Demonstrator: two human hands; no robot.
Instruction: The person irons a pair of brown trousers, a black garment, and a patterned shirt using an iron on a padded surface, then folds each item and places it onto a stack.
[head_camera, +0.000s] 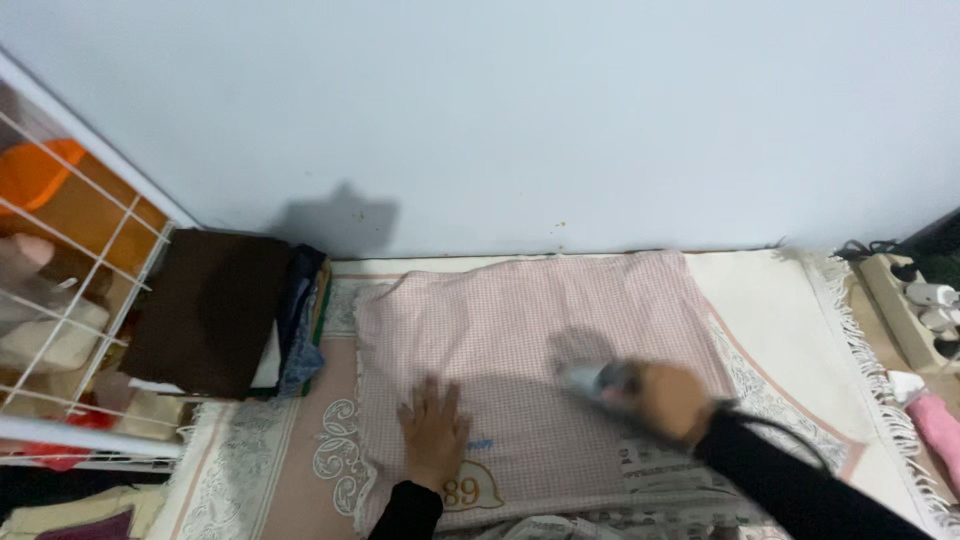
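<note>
My left hand (433, 428) lies flat, fingers spread, on the pink checked cloth (530, 340), smooth and rectangular; my right hand (672, 400) grips a blurred grey iron (598, 382).

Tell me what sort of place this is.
Likely a home room used for ironing on the floor: a patterned fringed rug against a plain wall, a pink checked cloth spread flat under an iron, a pile of folded clothes and a power strip.

Pink checked cloth (540, 340) spread flat on rug; grey iron (597, 383) atop, blurred.
</note>
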